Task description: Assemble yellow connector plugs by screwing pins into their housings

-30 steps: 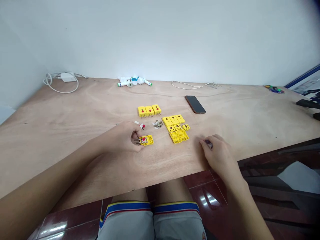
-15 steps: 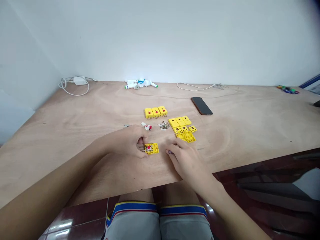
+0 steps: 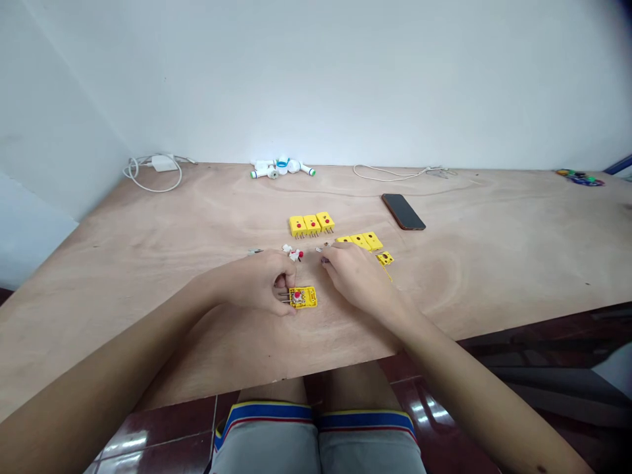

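My left hand [image 3: 269, 283] is closed on the pin end of an opened yellow plug half [image 3: 309, 297], which lies on the table with its inside up. A red button [image 3: 297, 295] and metal pins sit in this half. My right hand [image 3: 348, 270] is over the pile of small metal parts, with its fingertips pinched together and most of the pile hidden beneath. A slim tool with a dark end [image 3: 324, 261] shows between its fingers; the rest is covered. Small white and red pieces [image 3: 295, 254] lie between the hands.
Three yellow plugs with red buttons [image 3: 312, 225] stand in a row behind the hands. Yellow covers [image 3: 366, 241] and a loose yellow piece [image 3: 384, 258] are at the right. Farther back are a phone [image 3: 403, 212], a white cable [image 3: 390, 176], a charger [image 3: 162, 162] and white tubes [image 3: 282, 168].
My right hand has moved forward and slightly left, from beside the yellow parts to over the metal pile. My left hand stays on the plug half.
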`<state>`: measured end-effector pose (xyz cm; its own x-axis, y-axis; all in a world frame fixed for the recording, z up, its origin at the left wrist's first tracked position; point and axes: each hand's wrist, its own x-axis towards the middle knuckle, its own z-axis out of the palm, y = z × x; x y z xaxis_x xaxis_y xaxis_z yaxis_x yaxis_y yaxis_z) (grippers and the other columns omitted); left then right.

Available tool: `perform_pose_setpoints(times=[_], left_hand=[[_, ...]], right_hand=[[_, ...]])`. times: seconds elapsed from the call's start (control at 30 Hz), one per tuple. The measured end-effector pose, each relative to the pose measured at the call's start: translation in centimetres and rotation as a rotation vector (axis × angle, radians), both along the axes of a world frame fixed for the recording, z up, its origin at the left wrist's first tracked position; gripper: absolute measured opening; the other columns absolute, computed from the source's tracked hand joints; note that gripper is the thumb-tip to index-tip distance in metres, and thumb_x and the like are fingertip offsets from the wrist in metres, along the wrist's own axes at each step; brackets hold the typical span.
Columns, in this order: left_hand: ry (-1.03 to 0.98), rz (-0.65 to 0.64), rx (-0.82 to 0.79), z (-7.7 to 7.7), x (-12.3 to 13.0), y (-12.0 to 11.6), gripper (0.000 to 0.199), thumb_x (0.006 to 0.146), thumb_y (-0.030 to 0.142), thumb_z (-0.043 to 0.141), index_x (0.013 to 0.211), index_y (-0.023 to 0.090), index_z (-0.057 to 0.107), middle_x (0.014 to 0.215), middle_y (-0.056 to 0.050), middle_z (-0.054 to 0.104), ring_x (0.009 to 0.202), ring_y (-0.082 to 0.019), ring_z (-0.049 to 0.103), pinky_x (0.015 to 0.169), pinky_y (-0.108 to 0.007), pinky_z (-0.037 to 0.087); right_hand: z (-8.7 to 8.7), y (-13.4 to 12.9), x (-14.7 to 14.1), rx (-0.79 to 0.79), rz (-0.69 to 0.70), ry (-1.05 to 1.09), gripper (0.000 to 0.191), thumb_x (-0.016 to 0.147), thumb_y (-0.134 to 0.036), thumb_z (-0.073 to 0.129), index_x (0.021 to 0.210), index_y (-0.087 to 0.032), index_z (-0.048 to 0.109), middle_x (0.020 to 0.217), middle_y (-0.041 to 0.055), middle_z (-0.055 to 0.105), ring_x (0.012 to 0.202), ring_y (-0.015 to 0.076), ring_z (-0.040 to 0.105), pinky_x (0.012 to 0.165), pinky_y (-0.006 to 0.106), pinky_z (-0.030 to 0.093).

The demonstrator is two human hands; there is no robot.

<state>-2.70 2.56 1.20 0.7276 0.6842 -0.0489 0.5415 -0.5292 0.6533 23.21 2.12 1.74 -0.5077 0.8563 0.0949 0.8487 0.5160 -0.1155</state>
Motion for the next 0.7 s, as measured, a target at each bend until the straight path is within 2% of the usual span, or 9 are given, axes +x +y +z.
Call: perform_pose_setpoints(times=[0.07,0.13,0.2,0.27,0.33,0.4,0.47,0.53,0.7], left_hand=[[0.010,0.006,0.005,0.1,0.1,-0.1,0.035,0.072,0.039,0.087,0.074,0.021,0.057,0.075,0.001,0.061,0.067,-0.014,0.050,0.060,-0.030,0.035],[0.012,0.005,0.015,0.3,0.1,-0.2,0.035,0.072,0.038,0.086,0.072,0.021,0.055,0.075,0.000,0.060,0.068,-0.014,0.050,0.060,-0.030,0.034],[0.014,0.003,0.032,0.5,0.2,-0.3,0.036,0.072,0.035,0.085,0.072,0.021,0.053,0.075,0.001,0.059,0.068,-0.014,0.049,0.061,-0.030,0.033],[0.021,-0.004,0.040,0.6,0.2,-0.4,0.035,0.073,0.032,0.085,0.073,0.021,0.052,0.076,0.001,0.059,0.068,-0.013,0.048,0.062,-0.029,0.033],[0.020,-0.010,0.031,0.7,0.1,-0.4,0.033,0.075,0.031,0.084,0.074,0.020,0.053,0.078,0.001,0.059,0.069,-0.013,0.046,0.062,-0.028,0.033],[0.000,-0.008,0.007,0.8,0.1,-0.3,0.033,0.077,0.031,0.084,0.076,0.020,0.053,0.079,0.002,0.058,0.069,-0.013,0.045,0.062,-0.028,0.032],[-0.019,0.001,-0.026,0.8,0.1,-0.2,0.033,0.078,0.032,0.085,0.077,0.020,0.054,0.080,0.002,0.058,0.070,-0.013,0.045,0.062,-0.028,0.032],[-0.028,0.009,-0.048,0.8,0.2,-0.2,0.034,0.079,0.034,0.087,0.078,0.020,0.056,0.080,0.002,0.058,0.071,-0.013,0.045,0.062,-0.028,0.033],[-0.021,0.023,0.009,0.9,0.5,-0.3,0.034,0.084,0.037,0.089,0.079,0.020,0.060,0.079,0.002,0.055,0.072,-0.014,0.045,0.066,-0.029,0.036]], right_hand=[[0.3,0.6,0.0,-0.020,-0.008,0.024,0.024,0.107,-0.014,0.051,0.088,-0.017,0.067,0.094,0.0134,0.074,0.082,0.0212,0.056,0.071,0.037,0.024],[1.3,1.4,0.1,-0.062,0.008,0.093,0.023,0.107,-0.017,0.054,0.087,-0.017,0.067,0.097,0.0128,0.075,0.083,0.0207,0.056,0.072,0.036,0.027],[3.1,2.8,0.3,-0.104,0.027,0.207,0.024,0.107,-0.021,0.058,0.085,-0.018,0.067,0.097,0.0103,0.074,0.081,0.0193,0.056,0.073,0.035,0.031],[5.4,4.8,0.4,-0.111,0.021,0.358,0.026,0.109,-0.025,0.059,0.084,-0.019,0.066,0.086,0.0059,0.071,0.077,0.0178,0.055,0.072,0.035,0.032],[7.4,7.1,0.2,-0.002,0.043,0.514,0.037,0.109,-0.029,0.062,0.074,-0.020,0.058,0.070,0.0001,0.055,0.068,0.0151,0.046,0.069,0.036,0.029],[8.5,8.9,-0.4,0.033,0.100,0.775,0.041,0.111,-0.038,0.064,0.075,-0.021,0.057,0.067,-0.0031,0.044,0.065,0.0133,0.038,0.067,0.035,0.028],[8.4,9.9,-1.4,-0.047,0.164,1.090,0.052,0.112,-0.060,0.061,0.076,-0.023,0.055,0.068,-0.0044,0.037,0.062,0.0129,0.032,0.063,0.034,0.026],[7.4,9.8,-2.3,-0.163,0.218,1.280,0.061,0.107,-0.076,0.061,0.075,-0.024,0.052,0.068,-0.0052,0.033,0.060,0.0124,0.028,0.058,0.033,0.023],[4.2,7.7,-3.2,-0.381,0.409,1.383,0.061,0.102,-0.073,0.072,0.073,-0.023,0.053,0.068,-0.0064,0.034,0.056,0.0094,0.027,0.052,0.029,0.020]])
